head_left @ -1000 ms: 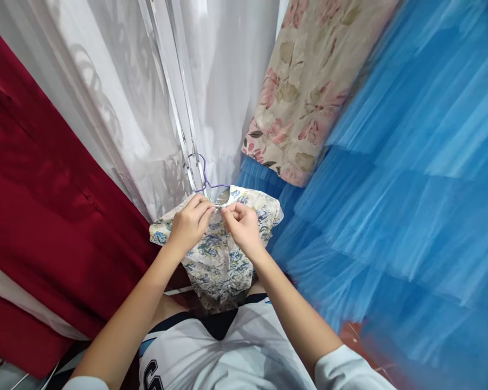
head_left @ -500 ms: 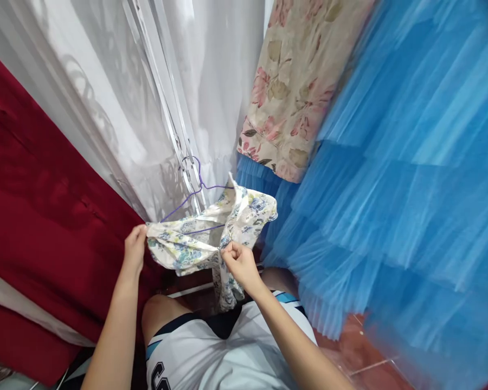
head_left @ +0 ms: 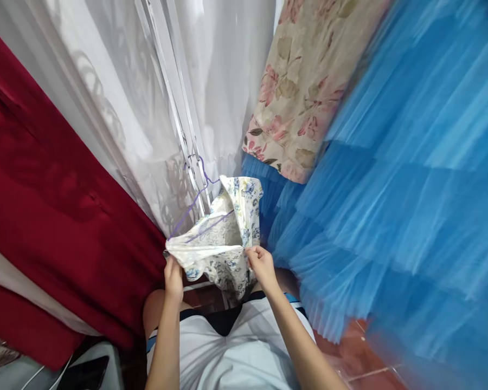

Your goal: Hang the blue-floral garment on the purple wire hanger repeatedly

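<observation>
A white garment with a blue and yellow flower print [head_left: 228,271] hangs on a purple hanger [head_left: 195,199] in front of me, its neck opening spread. My right hand [head_left: 261,265] pinches the edge of the opening at the garment's front. At the left shoulder, my left hand [head_left: 173,276] is closed on the cloth, its fingertips partly behind the fabric. The hanger's hook sits at a white metal rail [head_left: 187,146], and its lower bar shows inside the opening.
Red cloth [head_left: 65,184] hangs on the left, with white curtains [head_left: 117,108] behind. A beige floral cloth [head_left: 296,97] and tiered blue tulle [head_left: 374,216] hang on the right. A dark phone-like object [head_left: 85,374] lies on a grey surface at lower left. Reddish tiles [head_left: 358,346] cover the floor.
My left hand has moved right and down along the garment's left shoulder. My right hand has shifted right with the neckline edge, and the opening is stretched wider.
</observation>
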### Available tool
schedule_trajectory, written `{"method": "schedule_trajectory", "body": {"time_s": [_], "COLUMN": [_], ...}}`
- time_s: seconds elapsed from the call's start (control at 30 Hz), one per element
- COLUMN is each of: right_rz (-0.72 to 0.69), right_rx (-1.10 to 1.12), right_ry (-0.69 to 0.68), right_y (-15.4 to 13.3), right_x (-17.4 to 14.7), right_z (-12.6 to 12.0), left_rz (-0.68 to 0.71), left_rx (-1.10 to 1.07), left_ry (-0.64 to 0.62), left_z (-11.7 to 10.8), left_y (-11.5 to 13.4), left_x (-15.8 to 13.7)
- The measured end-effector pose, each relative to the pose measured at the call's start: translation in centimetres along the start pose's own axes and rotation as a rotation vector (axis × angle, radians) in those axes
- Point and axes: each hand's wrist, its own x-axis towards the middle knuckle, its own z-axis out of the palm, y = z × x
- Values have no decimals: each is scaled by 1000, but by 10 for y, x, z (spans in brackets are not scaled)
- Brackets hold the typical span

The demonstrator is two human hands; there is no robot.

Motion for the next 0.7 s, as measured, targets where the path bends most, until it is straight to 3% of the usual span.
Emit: {"method": "schedule_trajectory", "body": {"time_s": [0.17,0.3,0.47,0.6,0.7], "right_rz": [-21,-4,39,83,136], "right_rx": [-18,-33,-148,-276,-348], "right_ry": [80,68,74,257,294], "right_y": [6,10,29,39,44], "right_x": [10,6,7,15,16], "right_z": [-16,-19,-20,-31,-40], "left_rz": [80,-62,-150,-193,-132], "left_rx": [537,670,350,-91,-144], "left_ry": [-305,-539,-540,-424,-510], "left_z": [5,19,51,88,120], "left_y": [-3,-15,-27,6,33], "left_x": [3,-25,-51,-28,-9]}}
